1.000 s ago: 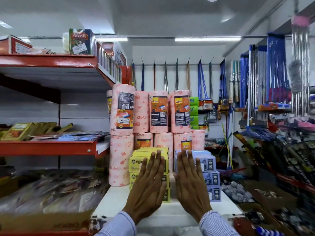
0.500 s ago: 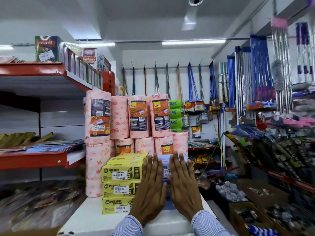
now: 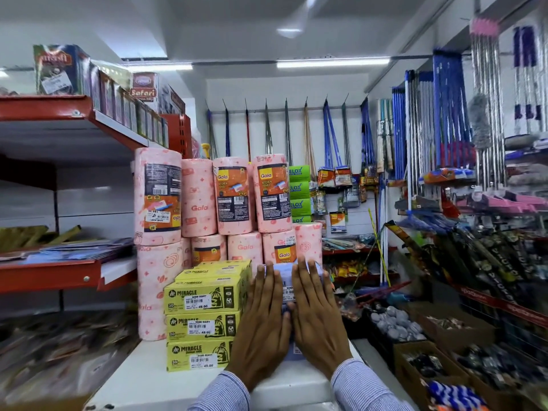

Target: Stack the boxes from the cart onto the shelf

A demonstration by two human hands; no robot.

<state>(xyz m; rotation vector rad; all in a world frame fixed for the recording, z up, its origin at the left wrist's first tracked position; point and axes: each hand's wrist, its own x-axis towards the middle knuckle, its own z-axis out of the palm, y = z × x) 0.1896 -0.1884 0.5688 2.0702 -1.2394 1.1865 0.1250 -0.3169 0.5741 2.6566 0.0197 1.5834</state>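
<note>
Your pale blue boxes point(image 3: 287, 287) stand stacked upright on the white shelf point(image 3: 154, 378), mostly hidden behind your flat, fingers-together left hand point(image 3: 262, 324) and right hand point(image 3: 315, 317); yellow Miracle boxes point(image 3: 204, 315) touch at nine o'clock, pink towel rolls point(image 3: 237, 197) at twelve.

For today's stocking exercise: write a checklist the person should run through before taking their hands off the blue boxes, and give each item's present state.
1. Both palms flat on the blue boxes: left hand, right hand: ok.
2. Blue boxes squarely stacked: cannot tell, hands cover them.
3. Yellow boxes alongside stacked straight: ok.
4. Pink towel rolls behind upright: ok.
5. White shelf has spare room in front: ok.
</note>
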